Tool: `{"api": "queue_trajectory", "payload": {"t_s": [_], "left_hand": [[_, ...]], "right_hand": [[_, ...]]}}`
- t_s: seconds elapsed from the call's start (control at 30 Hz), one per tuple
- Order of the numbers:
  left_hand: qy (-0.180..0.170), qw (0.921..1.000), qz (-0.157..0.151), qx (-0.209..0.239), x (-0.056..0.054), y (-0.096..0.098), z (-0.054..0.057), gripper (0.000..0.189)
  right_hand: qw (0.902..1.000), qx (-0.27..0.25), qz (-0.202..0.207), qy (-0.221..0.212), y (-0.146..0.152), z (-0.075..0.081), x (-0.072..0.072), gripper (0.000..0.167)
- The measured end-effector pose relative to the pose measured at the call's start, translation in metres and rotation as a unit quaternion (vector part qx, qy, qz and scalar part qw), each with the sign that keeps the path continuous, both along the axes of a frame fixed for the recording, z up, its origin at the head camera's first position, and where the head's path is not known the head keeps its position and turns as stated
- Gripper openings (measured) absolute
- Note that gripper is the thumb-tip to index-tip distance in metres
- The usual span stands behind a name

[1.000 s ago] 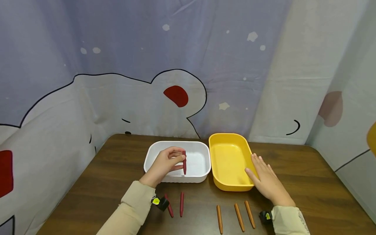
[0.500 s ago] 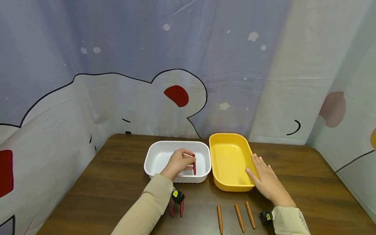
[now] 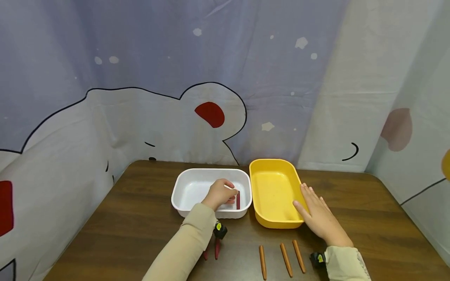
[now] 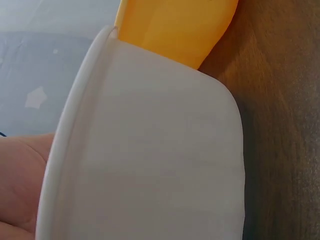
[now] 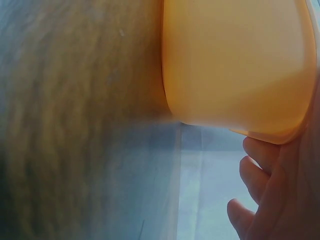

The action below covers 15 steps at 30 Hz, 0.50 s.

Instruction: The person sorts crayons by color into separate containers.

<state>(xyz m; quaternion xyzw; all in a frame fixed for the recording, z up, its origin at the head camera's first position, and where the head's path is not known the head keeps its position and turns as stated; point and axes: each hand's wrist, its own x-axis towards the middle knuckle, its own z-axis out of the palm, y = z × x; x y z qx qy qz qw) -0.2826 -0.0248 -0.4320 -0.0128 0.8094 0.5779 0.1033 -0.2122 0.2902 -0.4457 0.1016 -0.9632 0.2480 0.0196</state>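
Note:
My left hand (image 3: pixel 220 194) reaches down into the white tray (image 3: pixel 186 210) and pinches a dark red crayon (image 3: pixel 238 200) near its top, at the tray's right end. In the left wrist view, the white tray wall (image 4: pixel 155 135) hides the fingers and the crayon; only part of the palm (image 4: pixel 22 180) shows. My right hand (image 3: pixel 321 216) rests with straight fingers against the right rim of the yellow tray (image 3: pixel 281 224). That hand (image 5: pixel 280 190) touches the yellow tray's edge (image 5: pixel 240 65) in the right wrist view too.
Two more red crayons (image 3: pixel 217 249) lie in front of the white tray, partly behind the left sleeve. Three orange-brown crayons (image 3: pixel 286 260) lie before the yellow tray. The trays stand side by side on a wooden table (image 3: pixel 116 218), with a printed curtain (image 3: pixel 158 128) behind.
The left hand has moved right and lower inside the white tray, carrying the red crayon toward the tray's right end. The right hand has stayed in place.

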Motion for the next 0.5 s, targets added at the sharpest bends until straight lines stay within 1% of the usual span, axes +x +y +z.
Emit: {"api": "queue_trajectory", "payload": {"t_s": [0.07, 0.2, 0.33, 0.5], "left_hand": [[0.004, 1.0, 0.0, 0.003, 0.002, -0.002, 0.001, 0.017], [0.026, 0.9996, -0.004, 0.003, 0.005, -0.004, 0.006, 0.018], [0.047, 0.9987, -0.016, 0.014, 0.009, -0.007, 0.012, 0.023], [0.071, 0.9967, -0.035, 0.017, 0.019, -0.014, 0.018, 0.024]], "right_hand": [[1.0, -0.001, 0.001, 0.001, -0.001, 0.0, 0.0, 0.076], [1.0, 0.0, 0.003, 0.005, -0.001, 0.001, 0.001, 0.077], [1.0, -0.002, 0.003, 0.008, -0.001, 0.002, 0.001, 0.076], [1.0, -0.004, 0.002, 0.008, 0.0, 0.001, 0.001, 0.076]]}}
